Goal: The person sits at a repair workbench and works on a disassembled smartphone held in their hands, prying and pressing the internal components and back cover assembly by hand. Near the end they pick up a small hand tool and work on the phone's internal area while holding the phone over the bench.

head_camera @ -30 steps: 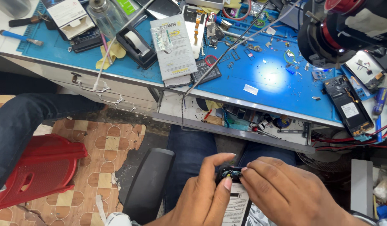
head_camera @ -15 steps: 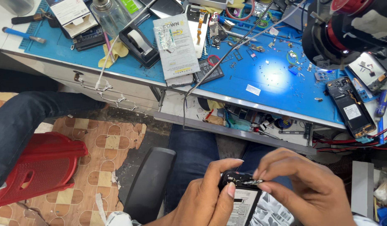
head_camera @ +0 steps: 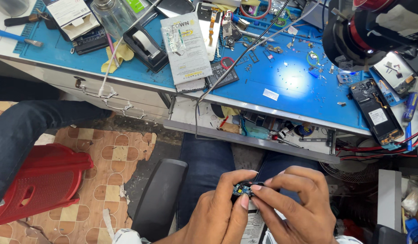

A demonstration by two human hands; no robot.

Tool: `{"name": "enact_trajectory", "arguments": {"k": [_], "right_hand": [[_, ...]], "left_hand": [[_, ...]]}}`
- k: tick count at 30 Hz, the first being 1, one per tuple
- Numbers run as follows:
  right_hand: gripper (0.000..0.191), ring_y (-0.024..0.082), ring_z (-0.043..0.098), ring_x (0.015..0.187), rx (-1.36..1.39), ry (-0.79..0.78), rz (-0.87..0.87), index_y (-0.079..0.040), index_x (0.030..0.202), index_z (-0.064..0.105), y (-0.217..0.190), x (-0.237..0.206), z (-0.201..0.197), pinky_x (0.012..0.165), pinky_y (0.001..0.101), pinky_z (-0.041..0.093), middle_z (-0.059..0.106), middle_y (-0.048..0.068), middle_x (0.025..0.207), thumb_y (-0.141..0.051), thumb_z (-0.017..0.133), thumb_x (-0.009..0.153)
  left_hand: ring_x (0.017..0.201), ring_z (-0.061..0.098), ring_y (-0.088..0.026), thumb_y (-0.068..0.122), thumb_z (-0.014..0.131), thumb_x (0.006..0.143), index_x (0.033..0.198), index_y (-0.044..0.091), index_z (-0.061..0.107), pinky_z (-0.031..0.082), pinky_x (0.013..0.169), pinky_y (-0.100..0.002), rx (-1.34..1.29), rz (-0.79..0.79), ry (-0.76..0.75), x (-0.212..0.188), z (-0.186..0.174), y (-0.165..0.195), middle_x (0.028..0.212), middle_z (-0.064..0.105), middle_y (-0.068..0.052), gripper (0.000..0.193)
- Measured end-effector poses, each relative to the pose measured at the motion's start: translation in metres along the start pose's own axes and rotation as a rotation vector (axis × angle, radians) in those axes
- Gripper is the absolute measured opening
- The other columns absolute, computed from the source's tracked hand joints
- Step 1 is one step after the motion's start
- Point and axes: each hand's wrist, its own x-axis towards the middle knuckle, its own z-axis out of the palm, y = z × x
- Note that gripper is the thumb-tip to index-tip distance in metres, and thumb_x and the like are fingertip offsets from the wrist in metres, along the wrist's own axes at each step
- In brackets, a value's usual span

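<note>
Both hands meet low over my lap, in front of the open drawer. My left hand (head_camera: 218, 212) and my right hand (head_camera: 292, 203) pinch one small dark circuit board (head_camera: 242, 189) with blue and metal parts between thumbs and fingertips. The board is mostly covered by the fingers. A printed paper packet (head_camera: 253, 228) lies on my lap just under the hands.
A blue work mat (head_camera: 286, 86) covers the bench above, strewn with small parts, an opened phone (head_camera: 376, 110), a flat printed packet (head_camera: 187, 45) and a tape dispenser (head_camera: 145, 47). An open drawer (head_camera: 245, 129) holds tools. A red stool (head_camera: 41, 180) and someone's leg in jeans (head_camera: 19, 135) are at left.
The hands have shifted a little lower and closed tighter around the small board; the right fingers now cover more of it. The view has tilted slightly.
</note>
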Motion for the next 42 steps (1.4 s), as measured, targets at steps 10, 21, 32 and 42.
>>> {"name": "enact_trajectory", "arguments": {"k": [10, 21, 32, 42], "right_hand": [[0.034, 0.021, 0.066, 0.098, -0.059, -0.05, -0.45, -0.005, 0.108, 0.074, 0.018, 0.013, -0.013, 0.082, 0.0362, 0.06, 0.068, 0.006, 0.104, -0.007, 0.088, 0.076], [0.033, 0.025, 0.072, 0.092, -0.097, -0.078, -0.448, 0.001, 0.103, 0.073, 0.025, 0.015, -0.015, 0.078, 0.0343, 0.062, 0.071, 0.011, 0.099, -0.007, 0.088, 0.075], [0.028, 0.028, 0.074, 0.09, -0.072, -0.13, -0.502, 0.005, 0.1, 0.072, 0.025, 0.024, -0.022, 0.078, 0.0349, 0.063, 0.072, 0.013, 0.1, -0.002, 0.084, 0.076], [0.027, 0.027, 0.075, 0.085, 0.028, -0.168, -0.32, 0.003, 0.102, 0.073, 0.024, 0.021, -0.024, 0.069, 0.033, 0.061, 0.072, 0.013, 0.095, -0.002, 0.082, 0.077]], "left_hand": [[0.063, 0.073, -0.02, 0.009, 0.05, 0.105, 0.142, -0.006, 0.045, 0.055, 0.059, -0.035, 0.003, 0.02, -0.015, -0.001, 0.002, -0.003, 0.072, 0.068, -0.012, 0.041], [0.065, 0.074, -0.02, 0.009, 0.048, 0.106, 0.143, -0.006, 0.044, 0.056, 0.06, -0.035, -0.004, 0.022, -0.013, 0.0, 0.003, -0.003, 0.074, 0.069, -0.011, 0.04], [0.062, 0.073, -0.018, 0.008, 0.047, 0.104, 0.142, -0.008, 0.042, 0.056, 0.059, -0.033, 0.02, 0.03, -0.024, 0.001, 0.004, -0.004, 0.072, 0.068, -0.009, 0.042], [0.068, 0.076, -0.022, 0.007, 0.05, 0.105, 0.14, -0.009, 0.045, 0.059, 0.064, -0.035, 0.043, 0.102, 0.0, -0.001, 0.006, -0.007, 0.081, 0.071, -0.013, 0.039]]}}
